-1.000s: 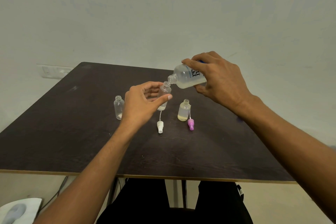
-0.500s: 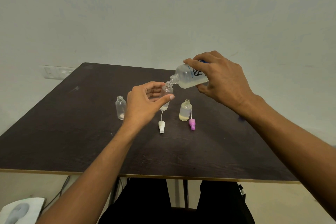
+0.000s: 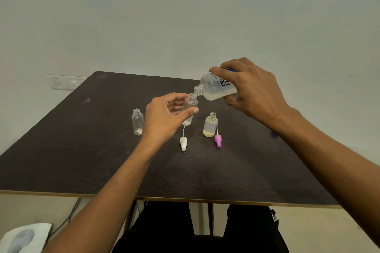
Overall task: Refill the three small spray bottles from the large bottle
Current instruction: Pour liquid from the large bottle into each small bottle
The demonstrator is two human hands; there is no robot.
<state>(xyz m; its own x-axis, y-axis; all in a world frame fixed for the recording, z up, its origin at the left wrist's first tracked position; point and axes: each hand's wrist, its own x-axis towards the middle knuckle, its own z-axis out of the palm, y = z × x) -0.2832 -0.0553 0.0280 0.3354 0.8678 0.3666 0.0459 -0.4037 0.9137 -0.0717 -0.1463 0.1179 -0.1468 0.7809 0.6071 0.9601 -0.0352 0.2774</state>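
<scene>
My right hand holds the large clear bottle tipped to the left, its open neck just above the mouth of a small clear bottle. My left hand grips that small bottle, which leans slightly and has a little liquid at its bottom. A second small bottle, about half full of yellowish liquid, stands uncapped to the right. A third small bottle, nearly empty, stands uncapped to the left. A white spray cap and a pink spray cap lie on the dark table.
The table's front edge runs across the lower part of the view, with my legs below it. A wall socket sits on the wall behind the table's far left corner. A white object lies on the floor at lower left. A small blue thing shows beside my right forearm.
Both hands and the two held bottles have stayed together, shifting very slightly right and up in the view. The large bottle remains tipped over the small bottle's mouth.
</scene>
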